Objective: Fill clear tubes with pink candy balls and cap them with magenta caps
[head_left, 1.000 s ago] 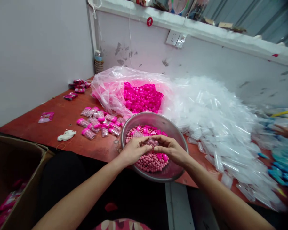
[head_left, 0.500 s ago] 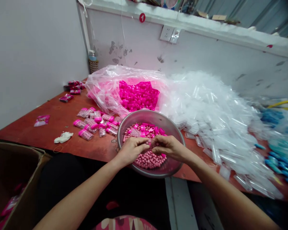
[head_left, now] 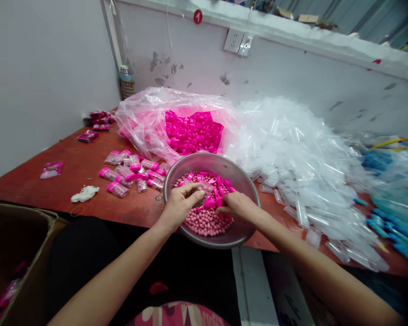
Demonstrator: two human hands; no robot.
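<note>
A metal bowl (head_left: 246, 179) holds round pink beads (head_left: 207, 222) and bright pink plastic caps (head_left: 226, 182). Over its left half, my left hand (head_left: 181, 204) grips a small clear plastic tube (head_left: 206, 189) between thumb and fingers, with pink beads showing inside. Inside the bowl on the right, my right hand (head_left: 238, 206) points down among the pink caps, its fingers curled together. Whatever its fingertips hold is hidden. Filled tubes with pink caps (head_left: 118, 189) lie in a group on the table left of the bowl.
Behind the bowl, a clear plastic bag (head_left: 139, 113) spills pink caps (head_left: 193, 133). A large heap of clear tubes (head_left: 292, 149) covers the right side, with blue pieces (head_left: 392, 231) beyond. Left are small pink packets (head_left: 52, 169), a crumpled white scrap (head_left: 85, 194) and a cardboard box (head_left: 51, 226).
My hands were together over the bowl's middle and have parted. The right hand moved down and right into the caps; the left keeps the tube, now plainly visible. The view shifted slightly.
</note>
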